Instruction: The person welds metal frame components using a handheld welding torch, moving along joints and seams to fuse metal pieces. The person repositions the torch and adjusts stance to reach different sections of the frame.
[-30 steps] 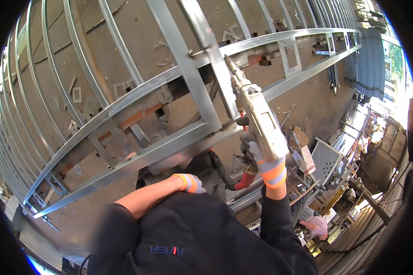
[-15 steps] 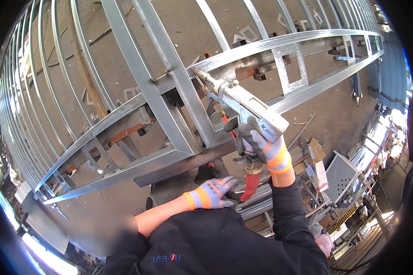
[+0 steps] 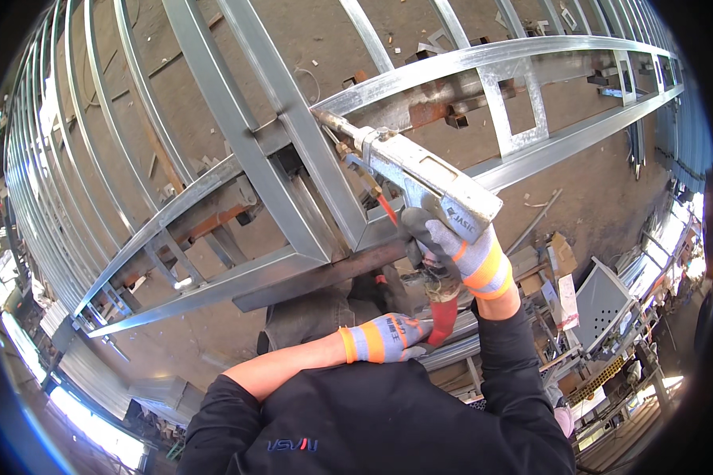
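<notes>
My right hand [image 3: 459,253], in a grey and orange glove, is closed round the grip of a silver handheld welding gun [image 3: 428,174]. The gun's nozzle tip [image 3: 325,119] meets the joint where an upright square tube [image 3: 309,150] crosses the curved rail [image 3: 420,76] of a galvanized steel frame. A thin red hose [image 3: 387,207] runs along the gun's underside. From its grip a cable in a red sleeve [image 3: 444,318] hangs toward me. My left hand [image 3: 384,336], gloved alike, has its fingers round the sleeve's lower part; their tips are partly hidden.
Long parallel bars [image 3: 71,158] fill the frame's left side. A dark steel beam [image 3: 325,277] lies under its near edge. Scrap, a cardboard box [image 3: 562,252] and a perforated metal panel [image 3: 602,305] are on the floor at right. A corrugated stack [image 3: 162,396] stands at lower left.
My left hand has moved right, from open beside the red-sleeved cable to closed on it. The gun stays at the same joint in my right hand. The view has shifted slightly.
</notes>
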